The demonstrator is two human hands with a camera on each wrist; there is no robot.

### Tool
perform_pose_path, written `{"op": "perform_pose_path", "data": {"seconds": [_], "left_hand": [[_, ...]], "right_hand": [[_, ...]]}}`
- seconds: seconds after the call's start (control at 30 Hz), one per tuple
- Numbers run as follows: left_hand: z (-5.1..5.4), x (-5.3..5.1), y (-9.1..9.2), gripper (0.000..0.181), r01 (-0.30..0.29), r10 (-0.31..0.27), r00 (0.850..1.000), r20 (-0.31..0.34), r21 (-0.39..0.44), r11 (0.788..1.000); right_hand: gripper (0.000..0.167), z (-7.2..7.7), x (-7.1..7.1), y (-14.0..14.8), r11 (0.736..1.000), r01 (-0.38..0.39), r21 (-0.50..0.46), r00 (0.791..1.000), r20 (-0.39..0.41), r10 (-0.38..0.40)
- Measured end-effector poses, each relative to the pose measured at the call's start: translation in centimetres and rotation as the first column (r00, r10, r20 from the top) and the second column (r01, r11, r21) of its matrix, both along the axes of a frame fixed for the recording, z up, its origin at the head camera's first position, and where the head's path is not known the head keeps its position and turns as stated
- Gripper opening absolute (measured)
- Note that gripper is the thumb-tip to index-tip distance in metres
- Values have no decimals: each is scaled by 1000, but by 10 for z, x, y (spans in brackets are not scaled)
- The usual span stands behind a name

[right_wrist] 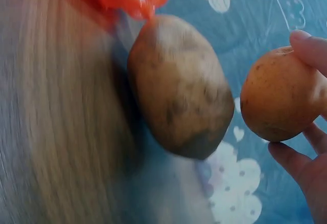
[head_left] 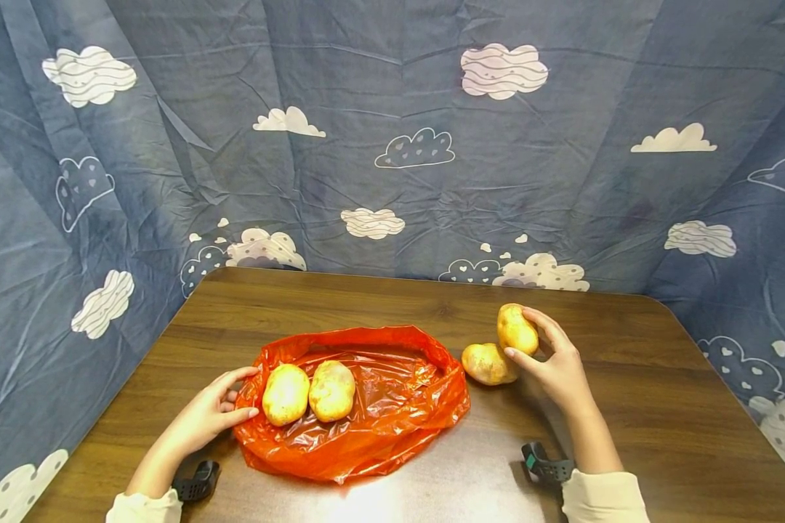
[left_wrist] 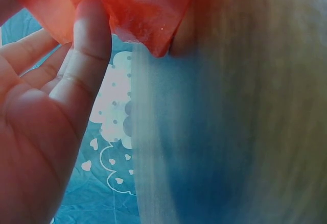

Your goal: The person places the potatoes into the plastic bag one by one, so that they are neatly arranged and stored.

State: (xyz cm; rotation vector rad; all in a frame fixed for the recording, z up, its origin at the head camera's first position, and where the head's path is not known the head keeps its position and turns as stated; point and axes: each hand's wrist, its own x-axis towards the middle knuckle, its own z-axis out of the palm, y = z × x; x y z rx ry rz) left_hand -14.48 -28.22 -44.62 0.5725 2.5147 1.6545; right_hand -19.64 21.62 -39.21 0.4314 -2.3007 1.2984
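Observation:
An opened red plastic bag [head_left: 392, 407] lies on the table with two potatoes [head_left: 286, 394] [head_left: 331, 391] side by side in its left part. My left hand [head_left: 203, 418] grips the bag's left edge; in the left wrist view the thumb of that hand [left_wrist: 41, 112] lies against the red plastic [left_wrist: 138, 9]. My right hand [head_left: 559, 363] pinches a potato [head_left: 517, 330] between thumb and fingers, seen also in the right wrist view as a round potato [right_wrist: 278, 95]. Another potato [head_left: 488, 365] rests on the table just right of the bag, beside the held one.
The brown wooden table [head_left: 654, 392] extends right of my right hand and behind the bag. A dark blue cloth with white clouds [head_left: 405, 189] hangs behind and at both sides of it. Black bands with camera mounts [head_left: 546, 465] sit on both wrists.

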Motion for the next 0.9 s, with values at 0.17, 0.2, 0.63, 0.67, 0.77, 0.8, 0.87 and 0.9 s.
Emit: {"op": "perform_pose_path", "data": {"seconds": [0.17, 0.2, 0.63, 0.67, 0.77, 0.8, 0.87, 0.9], "left_hand": [[0, 0, 0, 59, 4, -4, 1000, 10, 2, 1000], [0, 0, 0, 59, 6, -6, 1000, 11, 3, 1000], [0, 0, 0, 59, 12, -12, 1000, 15, 1, 1000], [1, 0, 0, 59, 11, -11, 1000, 16, 0, 1000], [0, 0, 0, 59, 9, -9, 1000, 22, -1, 1000], [0, 0, 0, 59, 8, -8, 1000, 23, -1, 1000], [0, 0, 0, 59, 7, -7, 1000, 23, -1, 1000], [0, 0, 0, 59, 7, -7, 1000, 22, -1, 1000]], "right_hand": [[60, 5, 2, -11, 997, -72, -24, 997, -40, 71], [60, 6, 2, -13, 996, -90, -29, 995, -49, 88], [62, 11, 10, -45, 983, -185, -3, 976, -114, 183], [61, 11, 10, -48, 981, -193, 0, 974, -118, 191], [61, 12, 12, -58, 976, -218, 7, 968, -128, 217], [61, 12, 12, -62, 974, -225, 13, 965, -133, 225], [60, 11, 13, -68, 971, -238, 23, 960, -145, 239], [60, 11, 13, -71, 969, -247, 25, 957, -149, 248]]}}
